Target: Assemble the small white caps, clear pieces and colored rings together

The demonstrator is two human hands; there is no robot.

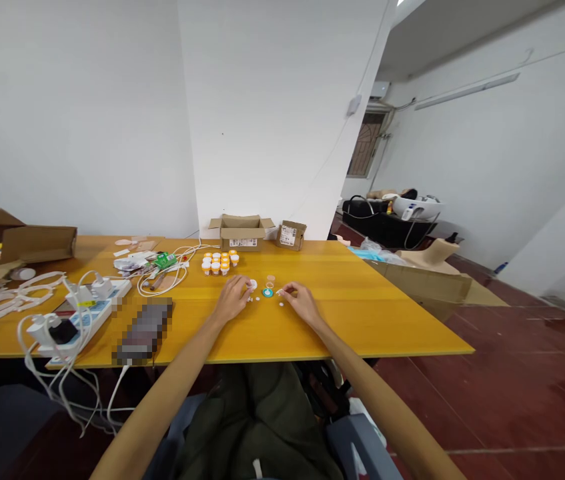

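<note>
My left hand [233,297] rests low over the table, fingertips pinched beside a small white disc [253,285]. What those fingers hold, if anything, is too small to name. Opposite it, my right hand [302,301] has thumb and fingers closed on a small white piece [279,293]. Between the hands lies a round teal piece [267,293] with a pale centre. Just behind it is a thin tan ring-shaped piece [271,279]. Loose white bits lie nearby, one [257,299] by my left fingers and another [281,305] under my right hand.
Several white jars with orange bands [216,265] stand behind my left hand. Two cardboard boxes, one open [242,233] and one smaller [291,235], sit at the wall. A phone [145,331], power strip [92,320] and tangled cables are left. The table edge [412,310] ends at right.
</note>
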